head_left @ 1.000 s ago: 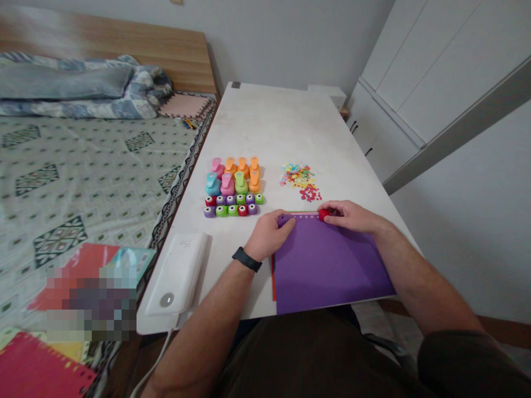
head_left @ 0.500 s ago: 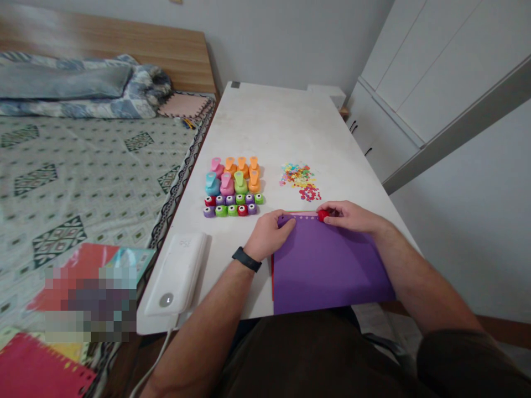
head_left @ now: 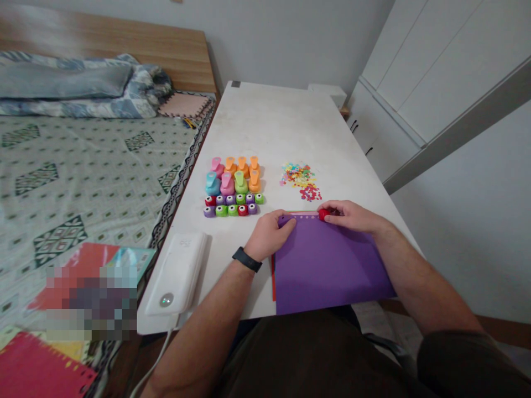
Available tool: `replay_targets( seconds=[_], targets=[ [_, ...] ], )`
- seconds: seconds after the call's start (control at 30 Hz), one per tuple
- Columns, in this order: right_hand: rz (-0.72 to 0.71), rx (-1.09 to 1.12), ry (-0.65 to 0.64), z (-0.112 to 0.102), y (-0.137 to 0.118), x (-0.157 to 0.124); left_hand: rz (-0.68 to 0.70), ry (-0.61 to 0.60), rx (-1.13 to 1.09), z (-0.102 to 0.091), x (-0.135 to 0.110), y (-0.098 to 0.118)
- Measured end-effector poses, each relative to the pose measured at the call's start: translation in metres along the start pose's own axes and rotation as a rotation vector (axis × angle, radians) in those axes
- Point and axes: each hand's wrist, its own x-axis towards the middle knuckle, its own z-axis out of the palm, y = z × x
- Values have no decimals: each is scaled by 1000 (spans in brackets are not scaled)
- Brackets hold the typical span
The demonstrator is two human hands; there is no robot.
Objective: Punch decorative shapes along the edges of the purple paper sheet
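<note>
A sheet of purple paper [head_left: 332, 265] lies at the near edge of the white table, over other coloured sheets whose edges peek out. Along its far edge runs a row of small punched holes. My left hand [head_left: 272, 233] pinches the paper's far left corner, thumb on top. My right hand [head_left: 352, 215] is closed around a small red craft punch [head_left: 324, 215] set on the far edge, right of the holes. Just beyond is a heap of red paper cutouts [head_left: 311, 193], touching a larger pile of mixed-colour cutouts [head_left: 297, 173].
Several large lever punches [head_left: 227, 183] and several small punches [head_left: 231, 210] stand in rows on the left of the table [head_left: 274, 121]. A white power bank [head_left: 176, 273] with a cable sits at the near left. Beside the table, a bed holds a punched red sheet [head_left: 43, 365].
The red punch has stayed at nearly the same spot on the paper's far edge. The purple sheet has shifted very slightly right at its near left corner.
</note>
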Motion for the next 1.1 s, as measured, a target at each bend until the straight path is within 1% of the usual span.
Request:
replay_targets(
  seconds=[0.17,0.4,0.6,0.8,1.1],
  targets=[
    [2,26,-1,5,-2,3,9,3,16,0,0,-1],
    [5,23,13,6,-3,2,20,6,9,2,0,-1],
    [29,10,78,5,-2,2,12,1,-8,0,0,0],
    [27,46,43,3,0,1,8,3,13,0,0,0],
    [6,-14,6,5,-2,3,11,0,32,0,0,1]
  ],
)
